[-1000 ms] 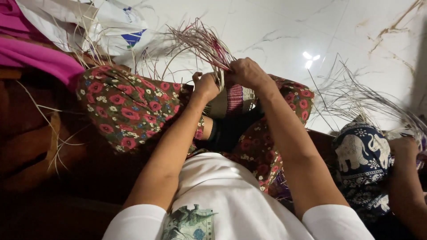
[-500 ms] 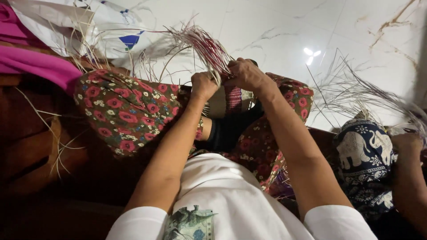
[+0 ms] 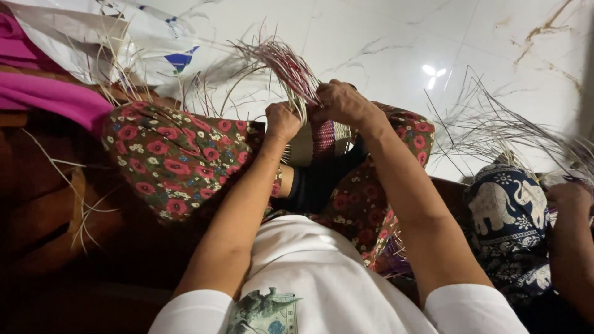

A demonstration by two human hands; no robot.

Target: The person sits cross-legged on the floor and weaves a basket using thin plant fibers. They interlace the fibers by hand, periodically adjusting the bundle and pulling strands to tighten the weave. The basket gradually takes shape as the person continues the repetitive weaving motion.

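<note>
Two hands (image 3: 312, 111) on one woven basket (image 3: 328, 137), one white plastic bag (image 3: 117, 40), one pink cloth (image 3: 52, 99)

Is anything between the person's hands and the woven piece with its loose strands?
Nothing visible. The left hand and right hand are already on the strands above the woven piece; both grip directly, with no other object between.

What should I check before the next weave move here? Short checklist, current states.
1. Left hand closed on the loose strands: ok.
2. Right hand on the woven piece at its top edge: ok.
3. Woven piece propped between the knees in floral trousers: ok.
4. Which single strand is picked out: cannot tell, strands are blurred.
5. Neighbouring person's hand and their strands apart from this work: ok.
6. Stray strands lying on the brown surface at left, out of hand: not ok.
</note>
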